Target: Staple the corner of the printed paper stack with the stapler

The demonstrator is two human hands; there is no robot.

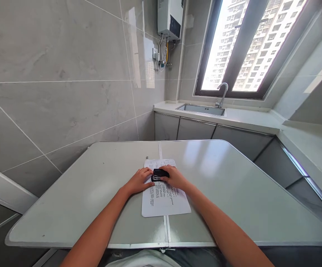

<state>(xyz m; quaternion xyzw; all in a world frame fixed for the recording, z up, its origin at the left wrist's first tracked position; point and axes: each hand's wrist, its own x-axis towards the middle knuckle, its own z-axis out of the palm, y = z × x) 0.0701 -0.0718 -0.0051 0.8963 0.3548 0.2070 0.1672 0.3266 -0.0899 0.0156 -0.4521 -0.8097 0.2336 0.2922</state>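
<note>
A printed white paper sheet [163, 198] lies on the middle of a grey folding table [227, 185]. A small black stapler [160, 174] sits on the sheet's upper part. My right hand [176, 177] is closed over the stapler from the right, fingers curled on top of it. My left hand [139, 181] rests on the left edge of the paper, its fingers pressed flat beside the stapler and touching its left end.
A white counter with a steel sink [201, 109] and tap [222, 92] runs under the window at the back and along the right. A water heater [170, 16] hangs on the tiled wall. The table's seam [166, 226] runs down its middle.
</note>
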